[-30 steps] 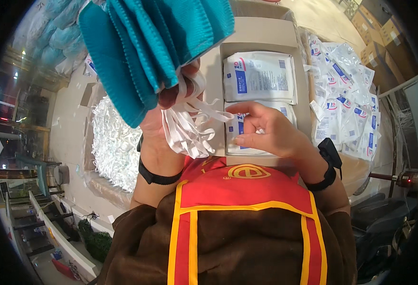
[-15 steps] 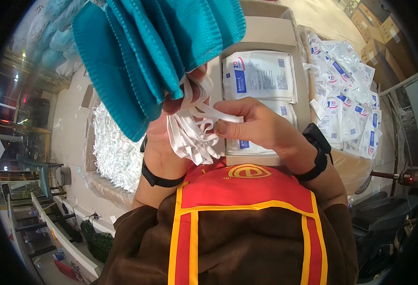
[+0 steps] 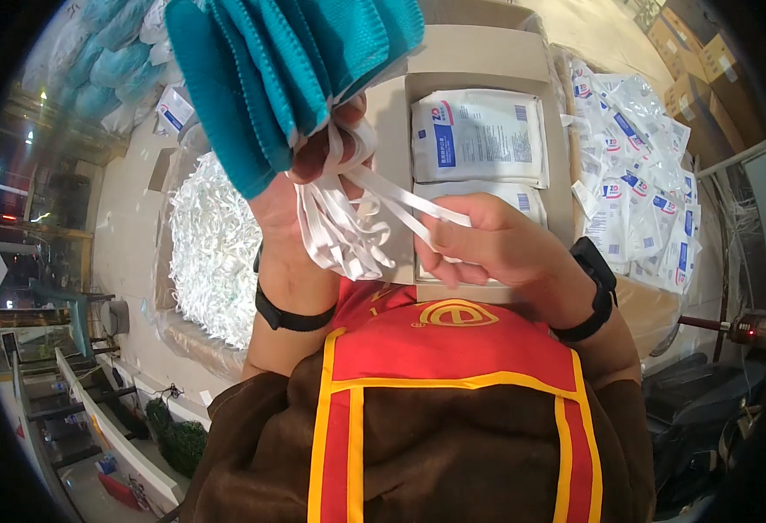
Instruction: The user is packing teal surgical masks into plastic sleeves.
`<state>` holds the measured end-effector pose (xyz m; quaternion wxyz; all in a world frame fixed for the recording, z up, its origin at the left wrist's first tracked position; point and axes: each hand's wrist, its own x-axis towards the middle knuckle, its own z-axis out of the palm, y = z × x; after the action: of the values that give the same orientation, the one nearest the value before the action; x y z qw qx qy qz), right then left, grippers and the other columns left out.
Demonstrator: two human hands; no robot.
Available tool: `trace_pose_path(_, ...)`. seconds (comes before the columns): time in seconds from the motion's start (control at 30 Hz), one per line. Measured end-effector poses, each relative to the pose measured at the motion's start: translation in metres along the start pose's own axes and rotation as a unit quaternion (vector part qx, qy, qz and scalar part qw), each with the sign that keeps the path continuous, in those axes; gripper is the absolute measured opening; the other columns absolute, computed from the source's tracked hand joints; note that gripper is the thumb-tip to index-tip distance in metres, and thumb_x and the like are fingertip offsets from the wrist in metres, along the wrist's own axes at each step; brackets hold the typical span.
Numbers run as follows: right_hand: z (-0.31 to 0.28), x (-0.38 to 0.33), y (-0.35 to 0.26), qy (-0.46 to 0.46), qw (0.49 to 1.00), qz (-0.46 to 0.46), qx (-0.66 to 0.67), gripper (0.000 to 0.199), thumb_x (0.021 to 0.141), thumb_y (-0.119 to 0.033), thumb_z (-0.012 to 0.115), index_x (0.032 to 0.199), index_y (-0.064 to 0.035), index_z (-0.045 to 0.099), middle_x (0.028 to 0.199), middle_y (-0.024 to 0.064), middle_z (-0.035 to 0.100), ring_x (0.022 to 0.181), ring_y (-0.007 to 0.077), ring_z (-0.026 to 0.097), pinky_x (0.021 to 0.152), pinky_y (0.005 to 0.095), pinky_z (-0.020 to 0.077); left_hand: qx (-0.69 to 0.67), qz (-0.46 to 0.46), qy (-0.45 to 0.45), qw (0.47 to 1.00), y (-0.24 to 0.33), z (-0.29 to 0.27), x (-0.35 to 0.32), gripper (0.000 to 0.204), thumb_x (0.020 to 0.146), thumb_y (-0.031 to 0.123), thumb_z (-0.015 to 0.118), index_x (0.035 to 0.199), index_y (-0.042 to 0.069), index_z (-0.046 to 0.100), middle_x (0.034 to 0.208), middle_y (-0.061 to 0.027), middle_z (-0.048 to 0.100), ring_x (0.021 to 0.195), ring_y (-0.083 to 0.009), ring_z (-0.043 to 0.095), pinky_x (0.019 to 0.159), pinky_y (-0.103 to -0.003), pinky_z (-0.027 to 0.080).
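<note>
My left hand (image 3: 309, 166) is closed around a fanned stack of teal face masks (image 3: 270, 78), held at their lower edges. White elastic ear loops (image 3: 339, 227) hang from the stack in a bunch below my fingers. To the right, my right hand (image 3: 488, 240) pinches a white strap (image 3: 405, 205) between thumb and fingers and draws it taut away from the bunch. Behind my hands stands an open cardboard box (image 3: 479, 57) with flat white-and-blue packets (image 3: 479, 135) lying in it. Its lower packet is partly hidden by my right hand.
Left of the box, a lined carton holds a heap of white straps (image 3: 213, 253). On the right, another carton is piled with white packets (image 3: 631, 183). Brown boxes (image 3: 701, 87) stand at the far right, and bagged teal goods (image 3: 117, 61) lie at the far left.
The mask stack has shifted slightly up and narrowed in view. My right hand has moved right and a little down, stretching the strap out from the bunch.
</note>
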<state>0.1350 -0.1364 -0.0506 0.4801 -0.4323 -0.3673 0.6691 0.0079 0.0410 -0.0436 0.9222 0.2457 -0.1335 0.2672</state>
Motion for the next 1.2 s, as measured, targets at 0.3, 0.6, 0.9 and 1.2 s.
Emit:
trace_pose_path(0.3, -0.03, -0.039, -0.01, 0.057, 0.983, -0.063, -0.165, 0.029, 0.098, -0.029, 0.056, 0.09, -0.003, 0.065, 0.061, -0.0039, 0.049, 0.054, 0.0049, 0.043, 0.05, 0.0206, 0.0346, 0.224, -0.016, 0.146, 0.963, 0.04, -0.009, -0.025, 0.047, 0.084, 0.033, 0.063, 0.116, -0.001, 0.059, 0.106, -0.0183, 0.066, 0.088, -0.0316, 0.067, 0.075, -0.04, 0.054)
trace_pose_path(0.6, -0.02, -0.064, -0.057, 0.062, 0.904, -0.035, -0.421, 0.022, 0.094, -0.024, 0.059, 0.091, -0.0026, 0.065, 0.067, 0.012, 0.061, 0.058, 0.0221, 0.056, 0.057, 0.0323, 0.0436, 0.759, -0.081, -0.261, 0.591, 0.048, 0.06, -0.016, 0.053, 0.073, 0.028, 0.075, 0.114, -0.002, 0.057, 0.105, -0.0179, 0.063, 0.093, -0.036, 0.064, 0.081, -0.038, 0.051)
trace_pose_path(0.9, 0.001, -0.098, -0.067, 0.057, 0.834, 0.028, -0.548, 0.02, 0.096, -0.024, 0.052, 0.086, -0.0082, 0.06, 0.07, 0.0132, 0.059, 0.067, 0.0332, 0.062, 0.06, 0.0404, 0.0475, 0.843, -0.089, -0.296, 0.44, 0.045, 0.05, -0.031, 0.049, 0.066, 0.011, 0.073, 0.111, 0.005, 0.054, 0.085, -0.0125, 0.057, 0.076, -0.0337, 0.061, 0.062, -0.038, 0.05)
trace_pose_path(1.2, -0.038, -0.179, -0.06, 0.28, 0.846, 0.103, -0.441, 0.027, 0.095, -0.028, 0.053, 0.081, -0.0048, 0.056, 0.056, 0.0014, 0.052, 0.046, 0.0133, 0.051, 0.045, 0.0265, 0.0382, 0.819, -0.09, 0.16, 0.543, 0.136, -0.018, -0.042, 0.041, 0.077, 0.012, 0.071, 0.114, 0.001, 0.059, 0.1, -0.0067, 0.067, 0.082, -0.019, 0.067, 0.068, -0.031, 0.052)
